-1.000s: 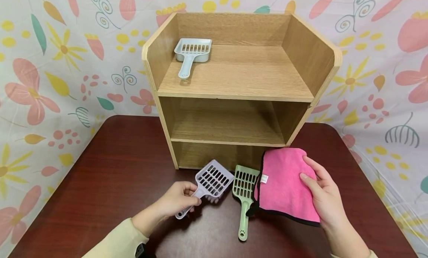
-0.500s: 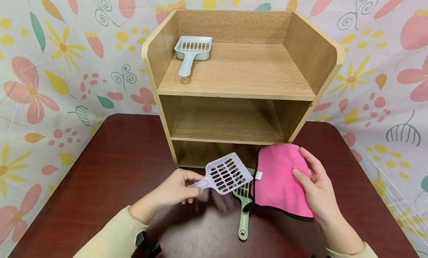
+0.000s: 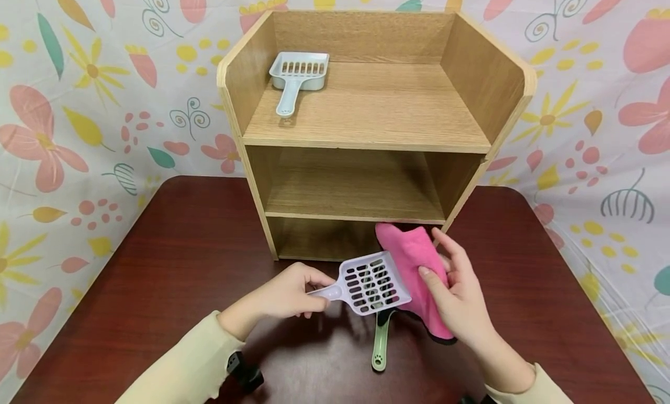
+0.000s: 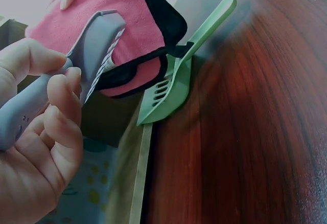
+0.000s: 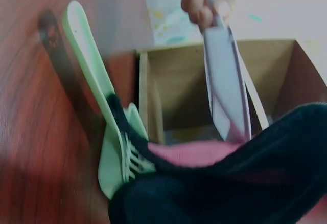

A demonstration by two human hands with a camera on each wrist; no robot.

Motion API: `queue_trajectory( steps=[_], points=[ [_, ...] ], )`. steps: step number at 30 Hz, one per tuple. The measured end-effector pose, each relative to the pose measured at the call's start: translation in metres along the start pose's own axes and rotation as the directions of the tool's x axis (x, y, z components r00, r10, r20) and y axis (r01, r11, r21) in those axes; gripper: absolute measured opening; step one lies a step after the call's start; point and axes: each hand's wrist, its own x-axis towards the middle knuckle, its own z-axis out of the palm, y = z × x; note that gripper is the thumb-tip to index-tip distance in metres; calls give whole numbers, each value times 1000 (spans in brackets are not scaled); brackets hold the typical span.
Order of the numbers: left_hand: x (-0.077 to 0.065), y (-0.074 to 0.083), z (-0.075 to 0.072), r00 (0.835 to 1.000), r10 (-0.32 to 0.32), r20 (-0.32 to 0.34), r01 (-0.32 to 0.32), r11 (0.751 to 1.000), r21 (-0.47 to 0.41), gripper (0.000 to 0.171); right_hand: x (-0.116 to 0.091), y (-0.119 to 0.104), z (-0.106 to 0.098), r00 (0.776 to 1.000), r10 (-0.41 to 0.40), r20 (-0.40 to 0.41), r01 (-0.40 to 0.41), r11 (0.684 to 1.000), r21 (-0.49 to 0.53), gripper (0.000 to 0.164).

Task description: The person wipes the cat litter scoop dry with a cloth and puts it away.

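My left hand (image 3: 295,293) holds a lilac slotted litter scoop (image 3: 337,292) by its handle, above the table. The scoop's far edge overlaps a pink cloth (image 3: 410,253) with black trim; whether they touch I cannot tell. My right hand (image 3: 460,296) grips that cloth, bunched between thumb and fingers. Below them a green litter scoop (image 3: 380,349) lies on the table, its slotted head mostly hidden in the head view. In the right wrist view the cloth's dark underside (image 5: 219,193) covers part of the green scoop (image 5: 89,50).
Behind the hands stands a wooden shelf unit (image 3: 366,143) with open compartments. On its top level, at the left, a light blue litter scoop (image 3: 290,93) rests on a matching tray. The dark red table (image 3: 193,247) extends to both sides. A flowered sheet hangs behind.
My left hand has brought the lilac scoop to the right, over the green one, its head turning rightward. My right hand has moved left with the cloth, which is now more bunched.
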Motion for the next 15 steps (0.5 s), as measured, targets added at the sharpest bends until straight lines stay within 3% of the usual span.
queue_trajectory(
  steps=[5, 9, 12, 15],
  points=[
    [4, 0, 1, 1000, 14, -16, -14, 1000, -9, 30, -4, -3, 12, 996, -26, 87, 41, 984, -173, 57],
    [5, -1, 0, 999, 18, -31, -19, 1000, -21, 29, -4, -2, 14, 985, -21, 169, 51, 984, -173, 44],
    [5, -3, 0, 999, 16, -40, -17, 1000, -22, 29, -2, 1, 14, 991, 10, 132, 26, 963, -268, 38],
    [6, -4, 1, 999, 32, -40, -33, 999, -19, 29, 0, 4, 13, 987, 135, 87, -88, 908, -410, 54]
  ],
)
